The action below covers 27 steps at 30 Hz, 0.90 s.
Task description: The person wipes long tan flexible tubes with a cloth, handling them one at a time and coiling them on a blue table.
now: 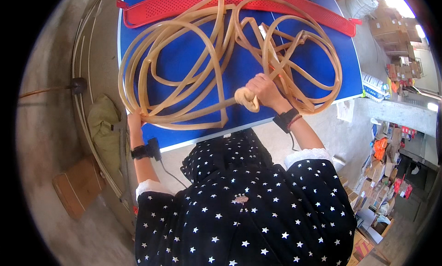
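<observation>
Tubing loops (202, 59) lie on the table (184, 132), net (184, 3) behind them.

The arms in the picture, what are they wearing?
Dark short sleeves dotted with small white stars, each ending in a white lacy cuff. Both wrists carry a black strap with a thin black cable; the right wrist also has a red bead bracelet.

Grey concrete floor (50, 95), blue table (193, 59), cardboard boxes (391, 31) in bright light at right, brown box (76, 185) at left.

A blue table (193, 63) carries looped tan tubing (184, 72) and a red perforated strip (184, 1).
</observation>
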Tool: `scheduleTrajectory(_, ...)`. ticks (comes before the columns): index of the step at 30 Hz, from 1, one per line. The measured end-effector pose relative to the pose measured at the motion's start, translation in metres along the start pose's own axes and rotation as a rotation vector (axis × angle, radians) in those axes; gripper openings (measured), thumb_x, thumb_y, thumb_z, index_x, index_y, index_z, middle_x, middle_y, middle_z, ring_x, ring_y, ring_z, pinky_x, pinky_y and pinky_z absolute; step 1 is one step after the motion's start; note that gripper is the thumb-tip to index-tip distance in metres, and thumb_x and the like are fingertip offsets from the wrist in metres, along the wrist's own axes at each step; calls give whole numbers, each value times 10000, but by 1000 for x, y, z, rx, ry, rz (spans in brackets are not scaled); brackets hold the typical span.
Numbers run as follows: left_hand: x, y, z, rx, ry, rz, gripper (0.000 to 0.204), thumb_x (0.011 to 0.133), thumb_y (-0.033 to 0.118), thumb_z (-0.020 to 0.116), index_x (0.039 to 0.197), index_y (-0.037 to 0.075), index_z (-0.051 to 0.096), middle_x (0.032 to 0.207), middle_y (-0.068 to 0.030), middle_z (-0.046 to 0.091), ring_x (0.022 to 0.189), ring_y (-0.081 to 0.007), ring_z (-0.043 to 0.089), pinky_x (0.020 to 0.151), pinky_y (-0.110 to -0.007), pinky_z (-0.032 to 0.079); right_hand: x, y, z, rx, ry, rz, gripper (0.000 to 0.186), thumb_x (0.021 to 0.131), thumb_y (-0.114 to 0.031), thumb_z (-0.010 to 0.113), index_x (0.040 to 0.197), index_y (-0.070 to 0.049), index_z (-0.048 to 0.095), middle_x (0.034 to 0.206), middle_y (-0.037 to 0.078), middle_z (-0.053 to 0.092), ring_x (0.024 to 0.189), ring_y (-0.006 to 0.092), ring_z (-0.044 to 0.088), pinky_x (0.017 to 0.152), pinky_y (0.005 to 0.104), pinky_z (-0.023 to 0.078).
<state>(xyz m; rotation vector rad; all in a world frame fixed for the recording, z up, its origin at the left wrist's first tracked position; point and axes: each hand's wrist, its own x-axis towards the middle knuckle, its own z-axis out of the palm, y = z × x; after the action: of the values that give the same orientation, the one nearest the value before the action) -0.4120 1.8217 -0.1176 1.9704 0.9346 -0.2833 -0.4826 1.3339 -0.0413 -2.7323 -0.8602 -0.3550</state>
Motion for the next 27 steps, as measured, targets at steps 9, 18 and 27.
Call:
scheduleTrajectory(9,-97,43,75,582,-446,795,375,804,294,637,1051,13,606,1050,-185,617,1021,-358,569,862,-404,461,-22,-36,7,60,-72,-23,75,701,-125,613,725,-94,549,721,55,550,751,222,541,750,325,436)
scheduleTrajectory(18,-121,93,265,355,-842,630,391,819,299,611,1017,-37,591,999,-253,626,993,-371,594,816,-417,475,-21,-53,7,30,-119,29,76,678,-127,599,729,-103,549,713,33,530,754,208,534,730,319,430)
scheduleTrajectory(27,-70,197,281,306,-497,921,360,859,318,567,979,-20,592,903,-198,652,818,-335,630,742,-392,498,-15,-47,27,56,-96,74,112,660,-134,633,761,-103,595,732,36,563,760,203,543,720,310,426)
